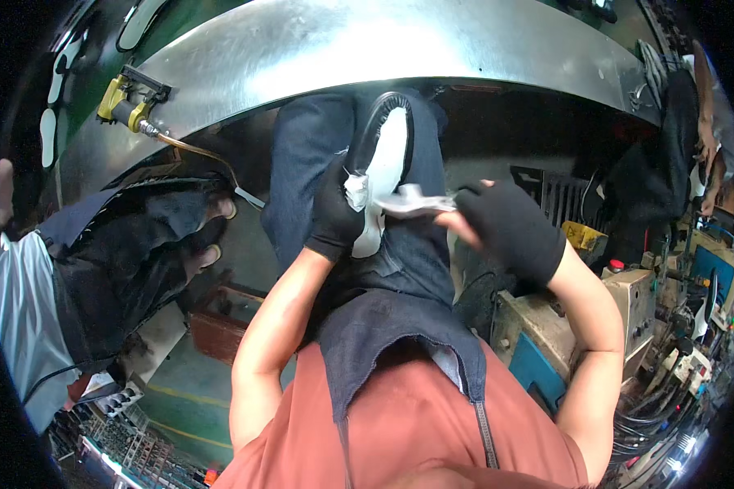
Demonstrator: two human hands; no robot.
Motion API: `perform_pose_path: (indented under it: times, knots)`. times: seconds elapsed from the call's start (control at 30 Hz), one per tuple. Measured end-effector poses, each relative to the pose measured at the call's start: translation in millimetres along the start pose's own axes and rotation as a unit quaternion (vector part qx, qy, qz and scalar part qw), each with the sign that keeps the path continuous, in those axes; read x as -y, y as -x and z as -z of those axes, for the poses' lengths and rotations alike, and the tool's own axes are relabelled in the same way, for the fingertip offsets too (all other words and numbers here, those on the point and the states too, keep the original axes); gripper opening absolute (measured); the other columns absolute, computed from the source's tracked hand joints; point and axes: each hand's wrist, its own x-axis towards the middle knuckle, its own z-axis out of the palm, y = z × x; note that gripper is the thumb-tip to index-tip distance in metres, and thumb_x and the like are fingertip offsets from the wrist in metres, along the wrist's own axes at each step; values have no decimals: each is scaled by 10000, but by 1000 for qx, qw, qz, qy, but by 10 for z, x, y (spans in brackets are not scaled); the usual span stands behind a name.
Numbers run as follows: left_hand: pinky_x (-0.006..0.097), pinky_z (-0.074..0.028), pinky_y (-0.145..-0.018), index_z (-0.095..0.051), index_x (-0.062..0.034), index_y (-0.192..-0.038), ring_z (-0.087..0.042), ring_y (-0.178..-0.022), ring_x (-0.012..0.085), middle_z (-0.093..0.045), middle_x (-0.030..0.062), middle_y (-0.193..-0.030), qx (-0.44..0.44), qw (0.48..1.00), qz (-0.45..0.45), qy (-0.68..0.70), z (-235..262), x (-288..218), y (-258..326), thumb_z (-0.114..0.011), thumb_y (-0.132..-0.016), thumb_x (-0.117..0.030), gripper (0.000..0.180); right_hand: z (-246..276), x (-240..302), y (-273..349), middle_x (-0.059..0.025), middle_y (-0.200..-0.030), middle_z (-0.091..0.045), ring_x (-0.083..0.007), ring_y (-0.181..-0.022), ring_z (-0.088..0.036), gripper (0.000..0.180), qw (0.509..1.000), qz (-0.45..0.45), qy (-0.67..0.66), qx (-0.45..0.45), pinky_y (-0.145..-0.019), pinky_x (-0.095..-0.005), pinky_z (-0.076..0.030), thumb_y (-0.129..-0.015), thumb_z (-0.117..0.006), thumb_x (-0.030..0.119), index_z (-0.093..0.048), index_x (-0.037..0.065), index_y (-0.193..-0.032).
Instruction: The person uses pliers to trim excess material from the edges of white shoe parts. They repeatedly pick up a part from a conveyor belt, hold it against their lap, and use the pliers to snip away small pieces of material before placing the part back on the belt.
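A black shoe (389,155) with a white underside lies sole up across my lap, toe away from me. My left hand (334,208), in a black glove with bare fingertips, is closed round its left side. Something white and crumpled (355,190) shows by that hand's thumb; I cannot make out what it is. My right hand (506,224), gloved the same way, is closed on the handle of a grey metal tool (416,202). The tool's broad head is over the shoe's middle, smeared by motion. Whether it touches the sole I cannot tell.
A curved metal table (334,49) stands beyond my knees. A yellow air stapler (130,102) with a hose rests on its left part. Another person (114,269) is close on my left. Machine boxes (538,326) and cables crowd my right; a reddish-brown bin (220,326) stands at left.
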Motion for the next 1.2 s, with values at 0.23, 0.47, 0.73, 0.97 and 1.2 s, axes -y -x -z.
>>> perform_pose_path:
  times: [0.23, 0.47, 0.73, 0.97, 1.2]
  knots:
    - [345, -431, -870, -432, -14, -1243, -541, -1011, 221, -559, 132, -1111, 47, 985, -90, -139, 92, -531, 147, -719, -783, -170, 564, -10, 132, -379, -139, -664, -578, -314, -522, -579, 361, 996, 88, -10, -3, -488, -409, -466, -836, -593, 426, -578, 74, -759]
    - [382, -290, -1051, -236, 3, -1377, -348, -1266, 285, -385, 175, -1324, 149, 971, -109, -152, 126, -438, -12, -819, -651, -272, 970, -419, -8, -281, -177, -723, -590, -289, -598, -574, 279, 994, 46, -95, -15, -536, -388, -452, -876, -566, 291, -611, 16, -854]
    - [362, -322, -1045, -203, -1, -1410, -388, -1263, 245, -384, 159, -1363, 107, 992, -10, -64, -23, -791, -83, -810, -630, -183, 1005, -1480, 93, 366, -62, -565, -528, -137, -516, -537, 428, 694, -450, -531, -183, -533, -310, -437, -965, -419, 384, -581, 6, -847]
    - [301, -481, -823, -513, -11, -1203, -592, -882, 138, -604, 105, -1023, 174, 977, 52, 110, -454, -2010, -2246, -642, -831, -222, 447, -1350, 40, 173, -51, -584, -529, -139, -535, -576, 533, 724, -412, -518, -194, -535, -293, -430, -977, -345, 447, -518, 9, -725]
    - [368, -465, -837, -543, -46, -1165, -585, -938, 283, -606, 177, -1033, 129, 767, -388, -495, -643, -1972, -3717, -648, -798, -277, 446, -1537, -146, 232, -57, -595, -533, -137, -510, -571, 536, 632, -441, -602, -212, -504, -289, -456, -970, -371, 450, -534, -8, -745]
